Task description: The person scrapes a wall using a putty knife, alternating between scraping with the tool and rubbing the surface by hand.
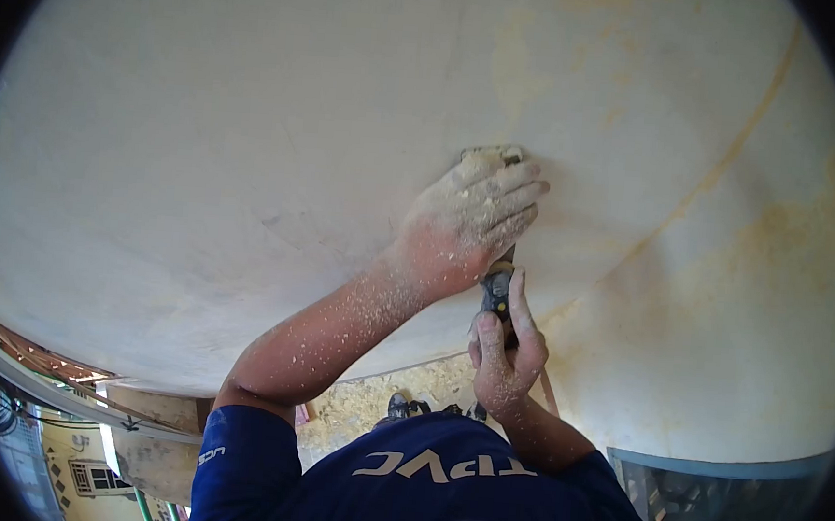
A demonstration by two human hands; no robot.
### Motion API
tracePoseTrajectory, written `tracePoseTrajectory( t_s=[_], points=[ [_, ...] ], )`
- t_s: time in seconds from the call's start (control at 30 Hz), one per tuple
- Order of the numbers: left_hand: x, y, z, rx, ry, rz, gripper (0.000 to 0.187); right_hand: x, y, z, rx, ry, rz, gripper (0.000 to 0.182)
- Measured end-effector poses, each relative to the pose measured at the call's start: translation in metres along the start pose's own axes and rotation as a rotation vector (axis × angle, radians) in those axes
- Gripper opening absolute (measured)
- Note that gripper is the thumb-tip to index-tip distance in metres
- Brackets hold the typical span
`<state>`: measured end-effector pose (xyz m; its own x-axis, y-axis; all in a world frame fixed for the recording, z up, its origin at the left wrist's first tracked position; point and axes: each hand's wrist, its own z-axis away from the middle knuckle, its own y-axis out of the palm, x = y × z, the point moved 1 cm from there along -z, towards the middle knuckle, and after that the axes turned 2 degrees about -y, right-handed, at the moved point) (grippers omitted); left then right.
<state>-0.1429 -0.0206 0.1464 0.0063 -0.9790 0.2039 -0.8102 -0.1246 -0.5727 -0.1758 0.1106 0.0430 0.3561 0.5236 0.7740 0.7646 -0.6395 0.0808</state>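
- Sawdust covers the left hand (474,211), just right of the frame's centre; it lies palm-down, fingers curled over the front end of a dust-caked power tool with a dark body (496,287), pressing it against the wide pale cream plywood panel (252,133).
- The right hand (505,359), just below it, is closed around the tool's dark rear handle, thumb up along its side.
- The tool sits between both hands, its front end peeking above the left fingers; most of its body is hidden, so its exact type cannot be told.
- The panel fills the upper and middle frame; a faint yellowish curved line (724,166) runs across its right part.
- A dark blue short-sleeved shirt with pale lettering (421,483) fills the lower centre.
- A sawdust-strewn floor (369,402) shows between the arms, with dark shoes (405,407) on it.
- At lower left, the panel's edge meets a wooden support (155,416).
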Motion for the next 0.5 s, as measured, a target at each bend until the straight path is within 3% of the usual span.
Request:
tracePoseTrajectory(
  t_s=[0.37,0.5],
  points=[
    [-0.009,0.02,0.012,0.083,-0.038,0.061,0.021,-0.007,-0.013,0.012,0.005,0.07,0.002,0.049],
    [-0.006,0.016,-0.014,0.012,-0.059,0.091,0.019,0.002,-0.014,-0.009,-0.135,0.115,-0.081,0.048]
  ],
)
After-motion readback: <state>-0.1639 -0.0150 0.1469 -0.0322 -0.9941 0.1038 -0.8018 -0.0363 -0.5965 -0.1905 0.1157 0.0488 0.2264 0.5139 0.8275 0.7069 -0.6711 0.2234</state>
